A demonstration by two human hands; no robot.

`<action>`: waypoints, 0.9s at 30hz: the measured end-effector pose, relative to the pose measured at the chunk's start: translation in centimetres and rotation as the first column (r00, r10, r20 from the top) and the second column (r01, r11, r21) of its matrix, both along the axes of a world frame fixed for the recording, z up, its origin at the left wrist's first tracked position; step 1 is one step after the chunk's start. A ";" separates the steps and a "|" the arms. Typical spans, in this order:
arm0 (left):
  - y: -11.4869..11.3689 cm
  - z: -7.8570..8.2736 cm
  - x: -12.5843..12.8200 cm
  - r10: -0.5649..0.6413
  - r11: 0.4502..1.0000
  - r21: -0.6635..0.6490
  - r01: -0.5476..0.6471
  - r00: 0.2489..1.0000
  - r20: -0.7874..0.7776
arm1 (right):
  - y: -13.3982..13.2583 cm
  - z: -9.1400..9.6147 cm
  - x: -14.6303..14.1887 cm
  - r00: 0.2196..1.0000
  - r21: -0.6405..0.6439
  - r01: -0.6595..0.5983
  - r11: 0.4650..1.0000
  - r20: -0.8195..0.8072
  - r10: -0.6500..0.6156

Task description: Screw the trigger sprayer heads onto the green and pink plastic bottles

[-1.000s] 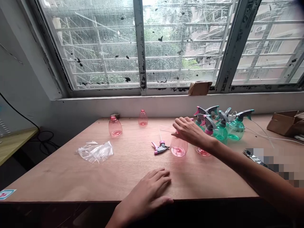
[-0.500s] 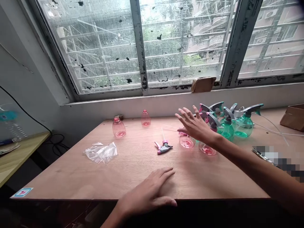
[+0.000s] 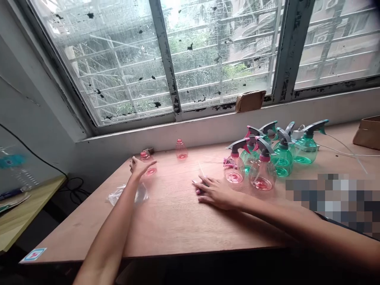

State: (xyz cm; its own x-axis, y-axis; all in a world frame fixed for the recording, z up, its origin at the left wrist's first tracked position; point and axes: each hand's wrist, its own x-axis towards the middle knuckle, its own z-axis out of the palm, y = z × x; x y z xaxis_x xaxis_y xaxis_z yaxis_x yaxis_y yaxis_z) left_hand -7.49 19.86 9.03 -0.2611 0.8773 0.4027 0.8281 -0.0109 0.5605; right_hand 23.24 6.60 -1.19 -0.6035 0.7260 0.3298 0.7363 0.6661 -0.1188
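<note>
My left hand (image 3: 139, 166) reaches to a clear pink bottle (image 3: 152, 171) with no sprayer on it, at the far left. Its thumb and fingers are apart in front of the bottle; whether they touch it I cannot tell. My right hand (image 3: 218, 192) lies over a pink and grey trigger sprayer head (image 3: 198, 191), fingers stretched and spread. Most of the sprayer head is hidden under the fingers, while its thin tube points away toward the window. A crumpled clear plastic bag (image 3: 142, 193) lies partly behind my left forearm.
Another pink bottle without a sprayer (image 3: 182, 152) stands near the wall. Right of my right hand are pink spray bottles (image 3: 263, 178) and several green ones (image 3: 282, 162). A cardboard box (image 3: 368, 134) and a white cable lie far right. The table's front edge (image 3: 178, 253) is near me.
My left hand has moved from the table's front forward and left to the pink bottle. My right hand has come down and left from above the spray bottles onto the sprayer head.
</note>
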 end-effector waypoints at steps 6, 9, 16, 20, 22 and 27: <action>-0.5 -2.0 1.5 -0.230 0.968 -0.060 0.242 0.960 0.158 | -4.4 1.6 -0.2 0.986 -0.068 -0.151 0.986 -0.078 0.146; -4.7 -2.2 2.3 -0.406 0.893 -0.101 0.438 0.883 0.233 | -8.3 2.2 1.4 0.953 -0.037 -0.256 0.966 -0.178 0.246; -20.4 -3.9 4.1 -0.590 0.804 0.063 0.592 0.778 0.218 | -12.9 -1.2 4.5 0.546 0.049 -0.048 0.998 -0.835 0.067; -22.1 -7.2 6.8 -0.542 0.815 0.188 0.549 0.836 -0.087 | -12.8 -2.5 5.1 0.030 -0.122 0.023 0.992 -0.992 -0.123; -21.3 -8.6 7.6 -0.546 0.797 0.219 0.563 0.826 -0.140 | -12.4 -2.3 5.5 -0.194 -0.167 0.034 0.985 -0.968 -0.157; -20.2 -9.9 7.5 -0.598 0.733 0.273 0.623 0.782 -0.178 | -12.4 -0.7 6.1 -0.347 -0.144 0.023 0.989 -0.929 -0.127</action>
